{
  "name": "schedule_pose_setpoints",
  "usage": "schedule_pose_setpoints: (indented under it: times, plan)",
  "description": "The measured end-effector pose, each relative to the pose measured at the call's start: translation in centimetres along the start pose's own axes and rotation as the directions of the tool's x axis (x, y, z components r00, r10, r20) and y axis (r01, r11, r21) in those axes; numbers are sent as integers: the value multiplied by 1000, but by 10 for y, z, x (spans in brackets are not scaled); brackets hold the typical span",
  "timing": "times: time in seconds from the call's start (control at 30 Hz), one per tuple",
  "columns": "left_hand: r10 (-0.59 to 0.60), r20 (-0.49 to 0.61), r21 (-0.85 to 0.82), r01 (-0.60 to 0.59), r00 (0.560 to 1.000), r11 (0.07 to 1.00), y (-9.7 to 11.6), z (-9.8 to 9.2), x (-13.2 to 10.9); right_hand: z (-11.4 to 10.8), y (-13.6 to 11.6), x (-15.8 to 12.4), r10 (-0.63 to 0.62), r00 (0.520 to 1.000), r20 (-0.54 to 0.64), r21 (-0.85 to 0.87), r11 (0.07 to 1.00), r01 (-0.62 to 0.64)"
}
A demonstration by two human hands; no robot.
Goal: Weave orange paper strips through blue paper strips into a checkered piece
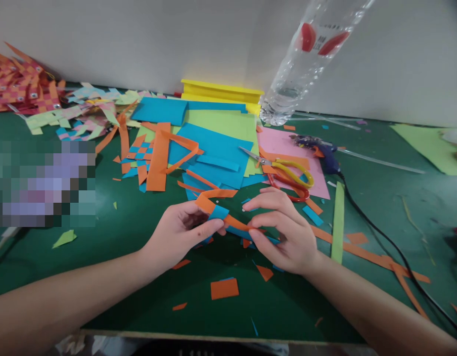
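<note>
My left hand (182,233) and my right hand (282,232) meet over the green table (113,277), both pinching the same orange and blue paper strips (218,210). The left fingers close round a folded end where blue wraps over orange. The right thumb and fingers pinch the strips' other end, where orange and blue run out toward the right. A looser orange strip curls up above the fold.
Behind my hands lie blue, green and pink paper sheets (217,143), a woven orange-blue piece (141,151), yellow-handled scissors (284,173) and a glue gun (321,151) with a black cord. A clear plastic bottle (306,59) stands by yellow card. Scraps litter the table; woven pieces (24,84) pile far left.
</note>
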State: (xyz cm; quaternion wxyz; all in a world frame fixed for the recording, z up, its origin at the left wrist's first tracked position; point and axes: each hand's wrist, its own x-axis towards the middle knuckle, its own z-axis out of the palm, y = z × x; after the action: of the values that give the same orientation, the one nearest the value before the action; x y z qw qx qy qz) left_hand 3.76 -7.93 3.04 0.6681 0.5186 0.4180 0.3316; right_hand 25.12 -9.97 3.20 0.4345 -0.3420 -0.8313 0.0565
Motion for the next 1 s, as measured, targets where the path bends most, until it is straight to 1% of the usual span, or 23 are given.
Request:
schedule_pose_setpoints:
  times: [0.2,0.4,0.57,0.8,0.9,1.0]
  plan:
    - [43,-9,-8,-43,999,999,-1,-3,2,0,0,-1,-1,1000,-16,6,1000,1]
    - [11,-39,-52,-13,999,999,-7,-6,1,1,1,-2,15,999,-48,-10,1000,-15]
    - [33,-56,-110,-39,998,993,-11,-8,3,3,2,-3,22,997,-71,1,1000,-22]
    - [62,-47,-196,-70,997,978,-11,-9,4,1,2,-2,24,999,-26,12,1000,-23]
    - [56,-37,-201,-62,998,978,-11,-8,3,-1,3,-4,51,999,-15,67,997,-50]
    - [38,-18,-199,-41,999,979,-8,-7,3,0,4,-7,145,989,-28,123,982,-141]
